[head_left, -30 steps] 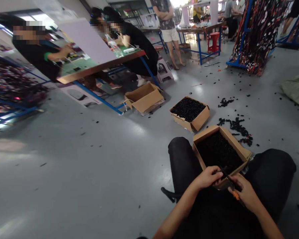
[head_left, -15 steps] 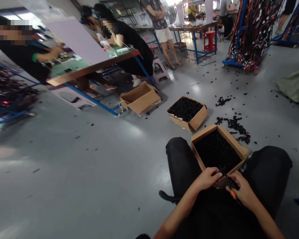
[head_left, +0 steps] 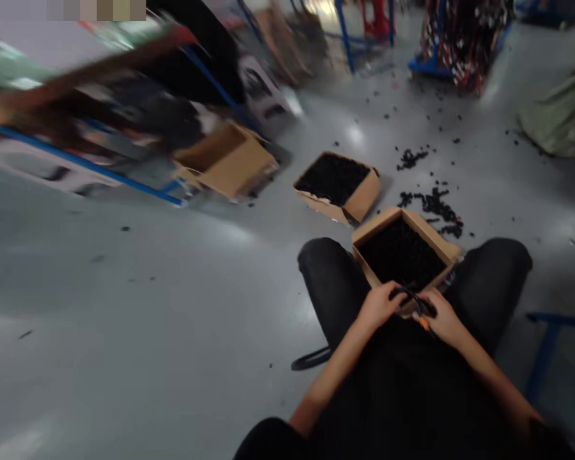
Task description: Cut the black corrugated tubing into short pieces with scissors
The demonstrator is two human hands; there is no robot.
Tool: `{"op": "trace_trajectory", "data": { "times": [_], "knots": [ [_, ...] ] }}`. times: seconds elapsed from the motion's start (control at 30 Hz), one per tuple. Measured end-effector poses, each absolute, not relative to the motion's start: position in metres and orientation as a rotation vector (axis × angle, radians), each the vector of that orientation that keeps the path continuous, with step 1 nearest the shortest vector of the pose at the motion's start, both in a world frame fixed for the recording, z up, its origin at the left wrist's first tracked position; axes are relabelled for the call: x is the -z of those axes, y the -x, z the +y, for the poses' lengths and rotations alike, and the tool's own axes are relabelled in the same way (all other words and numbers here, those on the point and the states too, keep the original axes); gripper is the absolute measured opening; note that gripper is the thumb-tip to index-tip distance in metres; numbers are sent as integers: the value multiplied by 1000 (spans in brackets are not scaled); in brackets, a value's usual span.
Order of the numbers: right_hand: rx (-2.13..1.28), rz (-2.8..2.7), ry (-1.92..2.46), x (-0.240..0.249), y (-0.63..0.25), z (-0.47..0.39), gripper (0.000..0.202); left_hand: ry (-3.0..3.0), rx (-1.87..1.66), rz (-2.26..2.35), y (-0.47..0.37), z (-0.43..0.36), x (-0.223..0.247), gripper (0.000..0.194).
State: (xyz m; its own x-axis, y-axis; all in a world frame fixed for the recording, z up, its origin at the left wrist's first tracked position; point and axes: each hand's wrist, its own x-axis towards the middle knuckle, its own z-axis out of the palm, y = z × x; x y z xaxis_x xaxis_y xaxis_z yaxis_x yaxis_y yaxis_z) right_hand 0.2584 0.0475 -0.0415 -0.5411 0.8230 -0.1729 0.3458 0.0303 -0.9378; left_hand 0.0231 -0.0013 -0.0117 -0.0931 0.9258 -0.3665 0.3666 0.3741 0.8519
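Observation:
My right hand [head_left: 439, 317] is closed around a pair of scissors [head_left: 423, 321] with black and orange handles. Their dark front end points left, toward my other hand. My left hand [head_left: 382, 305] is pinched on a small black piece at the tips of its fingers, whose exact kind is too blurred to tell. Both hands are close together over the near edge of an open cardboard box [head_left: 377, 225], which sits between my knees. Many small black parts [head_left: 402, 252] fill that box.
A second cardboard box [head_left: 364, 199] of black parts stands on the floor beyond my left knee. Loose black pieces [head_left: 439, 206] are scattered ahead. Farther left are another open box [head_left: 242, 163] and a table with a blue leg [head_left: 91, 167]. A blue frame [head_left: 549, 351] stands at right.
My view has tipped down and turned, so boxes and hands sit higher and farther left. The scissors' front end, pointing up and left before, now lies flatter toward my left fingers.

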Motion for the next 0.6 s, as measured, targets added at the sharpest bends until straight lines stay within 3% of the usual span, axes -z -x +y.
{"op": "trace_trajectory", "data": {
  "times": [0.33,0.6],
  "knots": [
    [-1537,-1932,1179,41,-261,52,48,-1227,-872,1796,-10,-1,12,29],
    [-1796,-1966,1039,19,-278,73,54,-382,-1229,1173,-8,5,10,52]
  ]
}}
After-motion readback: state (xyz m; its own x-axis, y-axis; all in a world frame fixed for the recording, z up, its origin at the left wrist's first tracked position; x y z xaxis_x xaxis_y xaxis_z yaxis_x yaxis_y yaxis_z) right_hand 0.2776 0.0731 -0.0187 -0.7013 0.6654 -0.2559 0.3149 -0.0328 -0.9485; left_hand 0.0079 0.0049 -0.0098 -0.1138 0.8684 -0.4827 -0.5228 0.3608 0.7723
